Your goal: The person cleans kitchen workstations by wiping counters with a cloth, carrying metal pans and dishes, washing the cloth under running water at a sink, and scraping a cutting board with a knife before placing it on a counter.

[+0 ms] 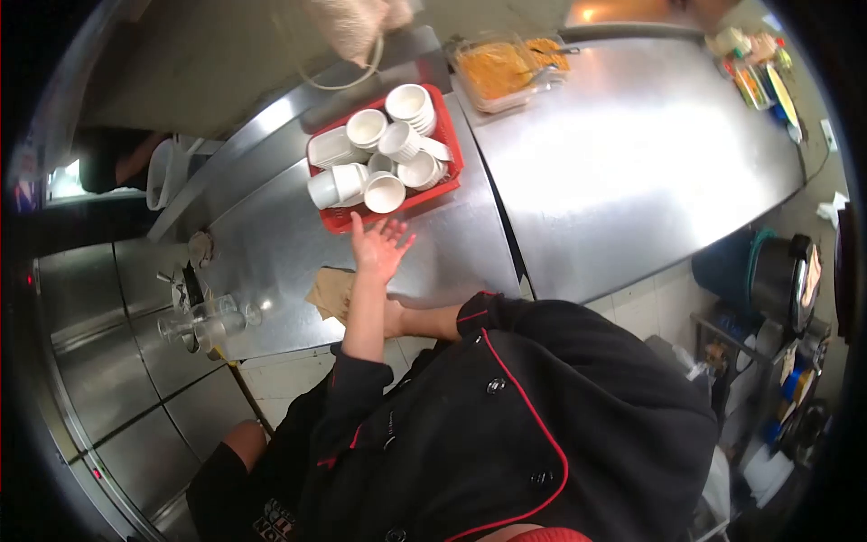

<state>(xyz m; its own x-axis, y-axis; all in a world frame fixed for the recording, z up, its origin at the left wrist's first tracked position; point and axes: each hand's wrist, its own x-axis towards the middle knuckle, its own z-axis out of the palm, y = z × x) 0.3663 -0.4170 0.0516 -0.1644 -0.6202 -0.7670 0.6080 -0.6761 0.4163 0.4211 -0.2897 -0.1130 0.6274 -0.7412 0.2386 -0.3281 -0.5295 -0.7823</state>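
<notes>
My left hand point(381, 247) is open, palm up with fingers spread, just below the near edge of a red plastic basket point(339, 219). It holds nothing. Stacked white cups and bowls point(385, 192) fill the basket, with a stack of rectangular white dishes point(334, 148) at its left. My right hand point(394, 319) is low at the counter's front edge, mostly behind my left forearm, its fingers hidden. Beside it a brown piece of cloth or paper point(330, 293) lies at the counter edge; whether the right hand grips it is not visible.
Clear containers of orange food point(495, 70) with utensils stand behind the steel counter's seam. Glassware point(212, 322) is at the left end. Packages point(748, 86) sit at the far right corner. A person's arm point(135, 161) shows at the left, and a knee point(244, 443) lower left.
</notes>
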